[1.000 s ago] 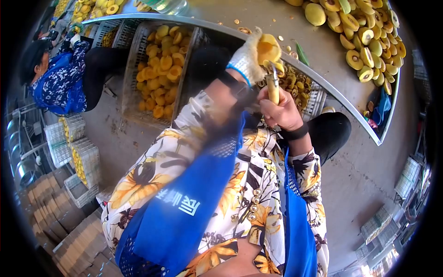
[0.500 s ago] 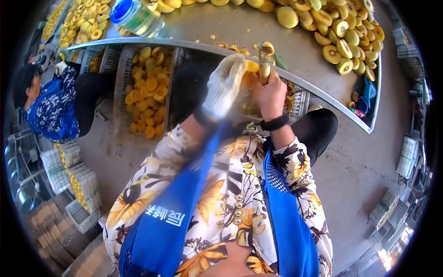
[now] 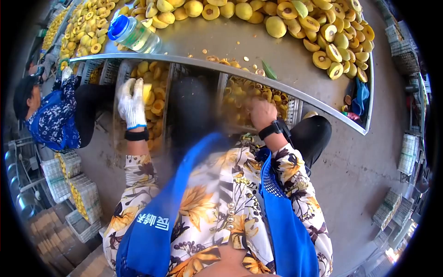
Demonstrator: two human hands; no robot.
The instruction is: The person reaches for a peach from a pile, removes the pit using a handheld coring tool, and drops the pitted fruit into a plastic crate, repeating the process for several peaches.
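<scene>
My gloved left hand [image 3: 132, 104] is over the crate of yellow fruit halves [image 3: 157, 108], its fingers apart, with a yellow fruit piece [image 3: 146, 93] beside them. I cannot make out whether the fingers still touch that piece. Above the crate of pits and scraps [image 3: 277, 94] is my bare right hand [image 3: 263, 113], fingers curled and pointing down. Motion blur hides what the right hand holds. Halved yellow fruit [image 3: 330, 51] lies heaped on the metal table [image 3: 207, 39] beyond the hands.
A clear bottle with a blue lid [image 3: 138, 37] lies near the table's edge. A green leaf [image 3: 268, 70] is on the tabletop. A blue cloth [image 3: 361, 97] lies in the right corner. Another person [image 3: 50, 113] sits at the left. Stacked crates [image 3: 85, 198] stand at lower left.
My left hand has moved left from the centre to the fruit crate. My right hand has come down and back from the table edge over the scraps crate; the tool it held no longer shows clearly.
</scene>
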